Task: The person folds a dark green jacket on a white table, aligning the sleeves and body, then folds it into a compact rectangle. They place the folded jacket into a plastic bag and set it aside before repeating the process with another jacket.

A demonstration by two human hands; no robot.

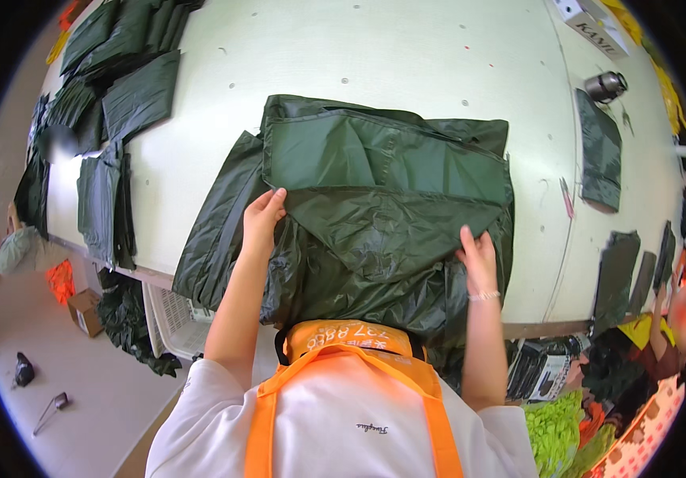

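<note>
A glossy dark green garment (386,239) lay spread across the middle of the white tabletop (351,48), in front of the person, its upper layer turned back into a pointed flap that showed a smoother green face toward twelve o'clock. The hands were well apart. The left hand (265,213), at the garment's nine o'clock side, pinched the cloth's edge between thumb and forefinger; the right hand (478,259), between three and four o'clock, touched the flap's slanting edge with its fingertips, though whether they were closed on it could not be told.

Writing showed in several places. At six o'clock, an orange apron (351,344) carried pale printed characters and digits upside down, above small dark script on a white T-shirt (335,446). Toward half past one, a white box (588,25) bore bold dark capitals along its side. Between four and five o'clock, below the tabletop, a dark package (551,374) had a white printed panel, too small to read.

At two o'clock stood a metallic flask (604,87), touching a dark fabric piece (600,155). Piled dark green garments (142,94) lay at ten o'clock, and a white plastic crate (175,319) sat at eight, below the tabletop's edge.
</note>
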